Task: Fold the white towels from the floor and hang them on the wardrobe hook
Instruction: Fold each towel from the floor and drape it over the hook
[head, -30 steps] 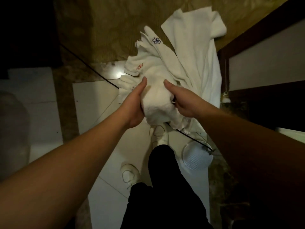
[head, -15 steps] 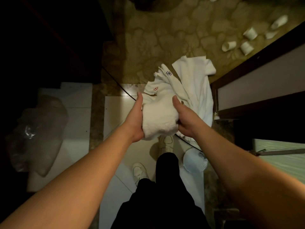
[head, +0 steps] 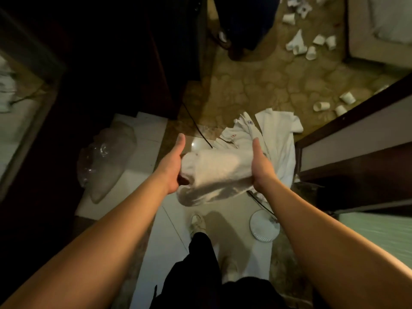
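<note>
soft folded white towel [head: 217, 172], both hands gripping

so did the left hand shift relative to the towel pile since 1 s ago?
Yes. The left hand has moved leftward, off the towel pile on the floor, spreading the held towel wider away from the right hand.

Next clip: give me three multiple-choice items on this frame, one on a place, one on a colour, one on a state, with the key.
1. Where does the white plate lie?
A. on the floor by the person's right foot
B. on the bed
C. in the left hand

2. What colour is the held towel?
A. blue
B. white
C. black

3. How is that towel held?
A. draped over one arm
B. lying untouched
C. between left hand and right hand

Key: 1 A, it rests on the tiles; 2 B, pale cloth; 3 C, a hand at each end.
</note>
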